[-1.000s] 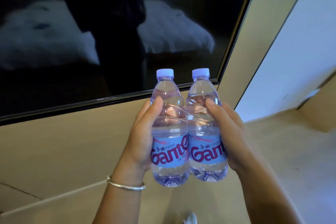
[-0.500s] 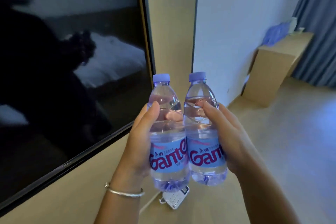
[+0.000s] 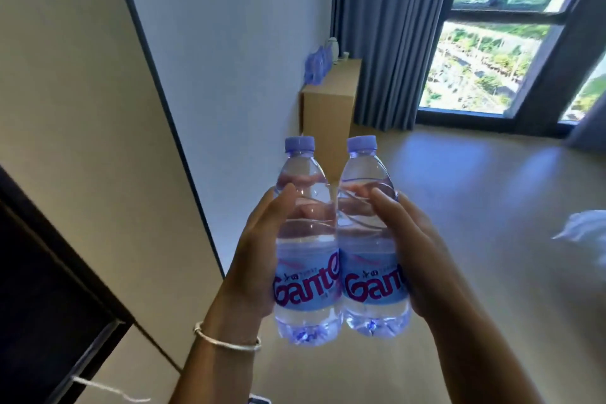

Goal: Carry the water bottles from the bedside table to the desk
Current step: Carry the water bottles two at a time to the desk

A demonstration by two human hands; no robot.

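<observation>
Both hands: our left hand (image 3: 259,252) and right hand (image 3: 416,259) clasp touching bottles (image 3: 308,239) mid-frame | risk: squeezed pair slips apart

A hotel-like bedroom: long curtains (image 3: 390,36), big window (image 3: 485,65), wooden desk (image 3: 331,102), wall-mounted screen (image 3: 42,289).

Left hand (image 3: 254,259), right hand (image 3: 414,259), fingers (image 3: 382,203) curled

Two clear, full water bottles, the left bottle (image 3: 306,239) and the right bottle (image 3: 372,233), stood upright, touching, blue-capped, blue-labelled, held in the air.
</observation>
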